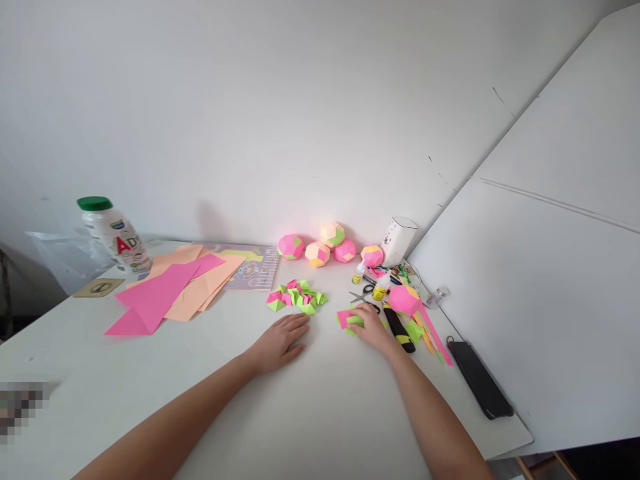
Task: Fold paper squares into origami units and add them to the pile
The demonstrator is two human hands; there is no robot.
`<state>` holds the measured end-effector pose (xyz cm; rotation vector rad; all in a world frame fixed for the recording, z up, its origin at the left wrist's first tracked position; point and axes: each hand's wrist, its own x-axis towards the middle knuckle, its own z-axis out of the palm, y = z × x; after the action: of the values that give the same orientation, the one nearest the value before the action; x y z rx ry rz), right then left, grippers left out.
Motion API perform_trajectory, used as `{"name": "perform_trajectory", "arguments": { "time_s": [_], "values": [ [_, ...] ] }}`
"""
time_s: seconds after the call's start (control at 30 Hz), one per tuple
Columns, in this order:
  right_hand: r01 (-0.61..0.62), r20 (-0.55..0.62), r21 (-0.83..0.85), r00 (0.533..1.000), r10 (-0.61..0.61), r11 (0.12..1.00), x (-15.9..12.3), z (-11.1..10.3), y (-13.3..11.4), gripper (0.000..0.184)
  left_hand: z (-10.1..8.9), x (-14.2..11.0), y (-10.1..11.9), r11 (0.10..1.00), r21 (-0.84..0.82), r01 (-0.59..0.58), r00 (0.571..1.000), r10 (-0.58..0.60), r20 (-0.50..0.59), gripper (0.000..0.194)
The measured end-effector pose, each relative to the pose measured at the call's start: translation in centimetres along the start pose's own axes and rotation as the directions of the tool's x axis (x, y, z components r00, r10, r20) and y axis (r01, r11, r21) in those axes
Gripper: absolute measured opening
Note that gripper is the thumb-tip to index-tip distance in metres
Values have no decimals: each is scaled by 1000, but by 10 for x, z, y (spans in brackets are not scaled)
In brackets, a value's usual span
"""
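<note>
My left hand lies flat on the white table with its fingers out and holds nothing. Just beyond its fingertips is a pile of small folded green and pink paper pieces. Over to the right, the fingers of my right hand curl over a few small pink and green paper pieces, partly hidden beneath them. Scissors with dark handles lie just past that hand. A black and yellow utility knife sits to its right, near a pink paper ball.
Several faceted paper balls stand along the wall. Two glue bottles and a white container are at the back right. Pink and orange sheets, a notebook and a large bottle occupy the left. A black phone lies far right.
</note>
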<state>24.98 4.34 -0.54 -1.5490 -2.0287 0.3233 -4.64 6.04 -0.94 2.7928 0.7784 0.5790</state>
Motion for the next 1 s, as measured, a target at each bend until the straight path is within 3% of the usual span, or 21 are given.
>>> {"name": "perform_trajectory", "arguments": {
  "time_s": [0.13, 0.33, 0.5, 0.6, 0.63, 0.7, 0.73, 0.83, 0.93, 1.0],
  "values": [
    [34, -99, -34, 994, -37, 999, 3, 11, 0, 24, -3, 0, 5, 999, 27, -27, 999, 28, -37, 35],
    [140, -211, -79, 965, -153, 987, 3, 9, -2, 12, 0, 4, 18, 986, 108, -125, 985, 136, -102, 29],
    [134, -286, -16, 949, -133, 991, 5, 1, -5, 12, 14, 7, 32, 1000, 12, -12, 997, 13, -76, 30],
    [84, -339, 120, 940, -39, 989, 6, 0, -15, 14, 20, 12, 39, 987, -146, 64, 998, -67, -15, 41],
    [-2, -342, 359, 930, 134, 933, 7, 1, -20, 13, 21, 14, 40, 967, -235, 98, 995, -99, 6, 46],
    [-67, -317, 479, 917, 244, 875, 10, 10, -34, 22, 20, 21, 43, 856, -468, 221, 971, -237, 26, 56],
    [-92, -290, 518, 916, 276, 850, 11, 17, -40, 26, 20, 25, 44, 752, -600, 271, 949, -312, 39, 57],
    [-138, -186, 607, 932, 309, 782, 14, 38, -60, 29, 17, 38, 44, 411, -888, 208, 923, -383, 39, 52],
    [-160, -112, 659, 945, 306, 735, 13, 52, -71, 27, 17, 45, 41, 141, -971, 195, 866, -489, 103, 41],
    [-172, -60, 677, 956, 287, 715, 9, 53, -74, 28, 18, 46, 39, 49, -975, 218, 821, -550, 156, 33]
  ]
}}
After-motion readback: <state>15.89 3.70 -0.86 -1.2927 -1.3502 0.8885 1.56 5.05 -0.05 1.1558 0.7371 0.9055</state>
